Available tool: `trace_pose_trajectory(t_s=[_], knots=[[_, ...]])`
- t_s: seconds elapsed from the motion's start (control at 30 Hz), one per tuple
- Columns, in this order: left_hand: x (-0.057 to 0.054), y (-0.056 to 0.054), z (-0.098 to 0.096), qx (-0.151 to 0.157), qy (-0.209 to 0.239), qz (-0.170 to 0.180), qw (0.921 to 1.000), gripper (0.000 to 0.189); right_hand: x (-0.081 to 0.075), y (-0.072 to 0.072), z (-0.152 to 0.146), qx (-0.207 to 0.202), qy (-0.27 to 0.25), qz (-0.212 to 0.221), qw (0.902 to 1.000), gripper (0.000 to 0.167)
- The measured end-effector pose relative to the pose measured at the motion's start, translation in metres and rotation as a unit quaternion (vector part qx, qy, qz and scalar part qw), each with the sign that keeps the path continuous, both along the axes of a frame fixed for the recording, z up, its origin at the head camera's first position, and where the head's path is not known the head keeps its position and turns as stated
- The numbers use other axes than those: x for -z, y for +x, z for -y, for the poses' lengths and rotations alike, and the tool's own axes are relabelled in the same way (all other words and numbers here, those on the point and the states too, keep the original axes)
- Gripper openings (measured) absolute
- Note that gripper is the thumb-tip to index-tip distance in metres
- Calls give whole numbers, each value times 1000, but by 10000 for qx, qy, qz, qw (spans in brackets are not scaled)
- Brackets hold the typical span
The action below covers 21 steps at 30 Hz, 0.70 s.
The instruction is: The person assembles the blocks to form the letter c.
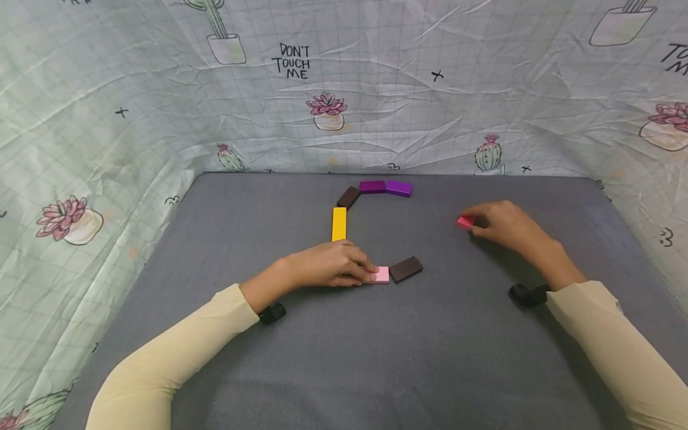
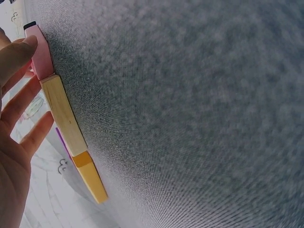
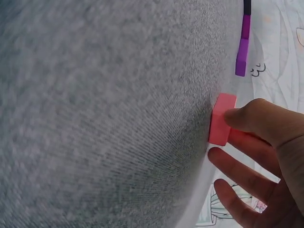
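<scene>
My left hand pinches a pink block lying on the grey table; in the left wrist view the thumb rests on its near side, with fingers behind. End to end with it runs a plain wooden block, which the hand hides in the head view. Past that comes a yellow block. A dark brown block lies angled at the pink one's right end. Farther right, my right hand holds a coral-red block between thumb and fingers, at or just above the table surface.
Toward the back, a second dark brown block, a dark purple block and a brighter purple block continue the curve from the yellow one. A printed cloth hangs behind the table and along its sides.
</scene>
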<state>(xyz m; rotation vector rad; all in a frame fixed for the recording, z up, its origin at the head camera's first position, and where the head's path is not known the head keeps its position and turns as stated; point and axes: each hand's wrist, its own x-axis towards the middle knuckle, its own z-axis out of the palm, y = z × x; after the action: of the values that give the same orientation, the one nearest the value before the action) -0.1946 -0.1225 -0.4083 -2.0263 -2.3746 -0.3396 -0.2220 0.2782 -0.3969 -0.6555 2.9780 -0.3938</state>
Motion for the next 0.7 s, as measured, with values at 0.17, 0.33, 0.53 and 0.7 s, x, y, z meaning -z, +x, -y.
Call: trace_pose_trajectory(t_s=[0.17, 0.33, 0.53, 0.7], knots=[[0, 0, 0, 13, 24, 22, 10000, 25, -2, 0, -1, -19, 119, 1, 9999, 39], [-1, 0, 0, 12, 9, -26, 10000, 24, -1, 0, -1, -170, 7, -33, 9998, 40], [-2, 1, -1, 6, -43, -50, 10000, 23, 1, -1, -6, -734, -160, -266, 9968, 41], [-2, 1, -2, -4, -76, -55, 10000, 24, 2, -2, -8, -1034, -257, -433, 9934, 39]])
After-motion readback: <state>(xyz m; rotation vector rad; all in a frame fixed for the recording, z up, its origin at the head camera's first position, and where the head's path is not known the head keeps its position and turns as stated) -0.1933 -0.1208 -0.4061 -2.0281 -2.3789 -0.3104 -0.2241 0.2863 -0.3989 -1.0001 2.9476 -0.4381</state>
